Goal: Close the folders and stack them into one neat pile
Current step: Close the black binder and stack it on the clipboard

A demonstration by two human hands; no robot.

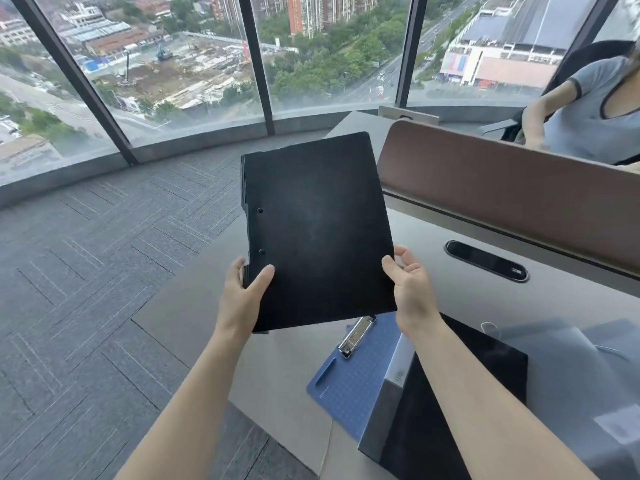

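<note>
A closed black folder (318, 230) is held up above the grey desk (194, 306), tilted slightly, with two small holes near its left edge. My left hand (242, 296) grips its lower left corner, thumb on the cover. My right hand (410, 289) holds its lower right edge with the fingers partly spread. Below it on the desk lies a blue clipboard folder (349, 379) with a metal clip. A black folder with a grey spine (450, 410) lies partly over the blue one, under my right forearm. A translucent grey folder (581, 382) rests at the right.
A brown divider panel (502, 188) runs along the desk's far side, with a black cable grommet (486, 260) in front of it. A person in a grey shirt (588, 112) sits behind the divider. The desk's left edge drops to carpeted floor (86, 271) by the windows.
</note>
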